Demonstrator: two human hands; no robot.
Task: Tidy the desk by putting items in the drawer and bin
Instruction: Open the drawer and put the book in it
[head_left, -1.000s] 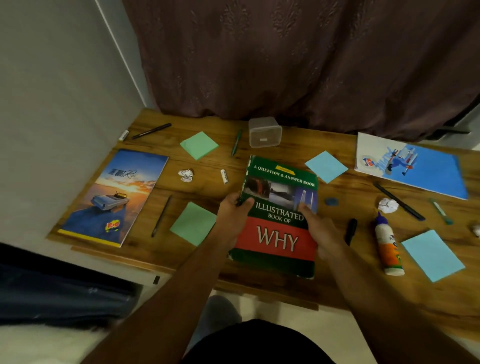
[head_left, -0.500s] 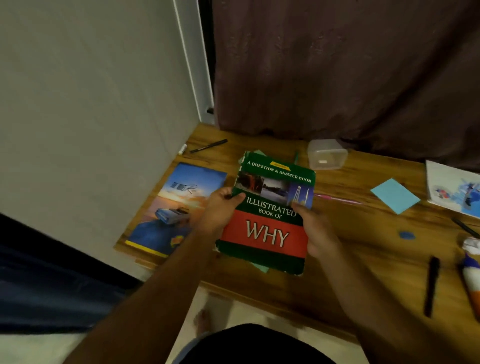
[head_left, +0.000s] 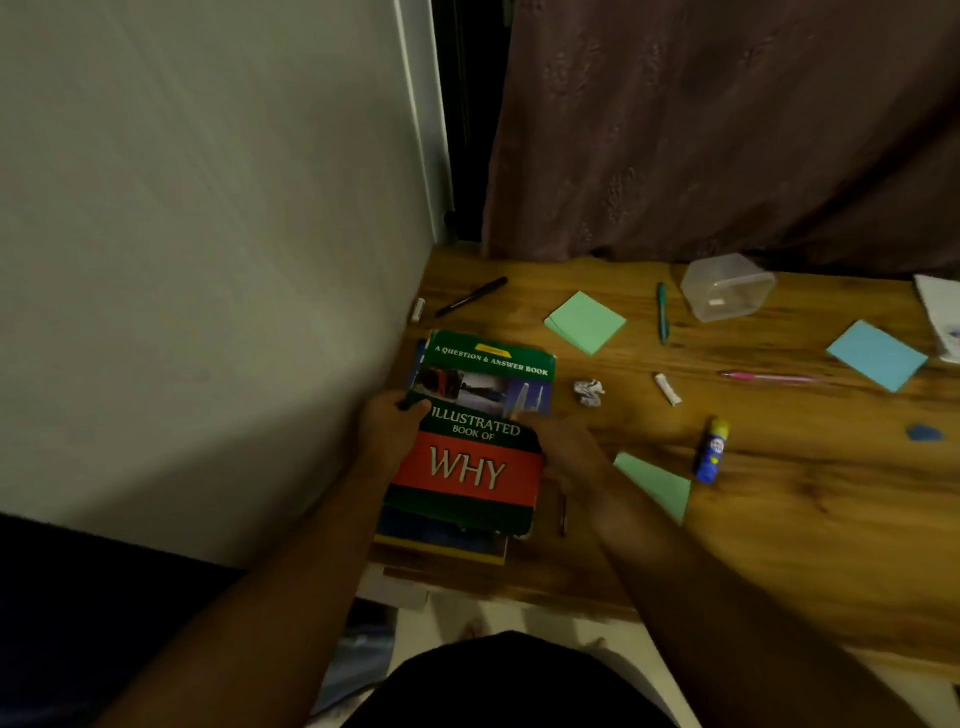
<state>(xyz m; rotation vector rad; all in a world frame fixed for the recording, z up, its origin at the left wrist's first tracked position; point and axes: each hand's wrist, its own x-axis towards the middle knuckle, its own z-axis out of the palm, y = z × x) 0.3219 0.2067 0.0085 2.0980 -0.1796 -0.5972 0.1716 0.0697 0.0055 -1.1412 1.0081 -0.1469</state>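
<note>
Book stack at the desk's near-left corner, close to the edge.
Both hands, left hand (head_left: 387, 426) and right hand (head_left: 566, 449), grip the green book (head_left: 478, 431) over a notebook (head_left: 441, 540) (mostly hidden); uneven stacking could tip it off the desk (head_left: 779, 519).

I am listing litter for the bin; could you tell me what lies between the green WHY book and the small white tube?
In the head view, a crumpled white paper ball lies between them.

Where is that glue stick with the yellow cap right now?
The glue stick lies on the wooden desk, right of the green sticky note, below the small white tube.
</note>
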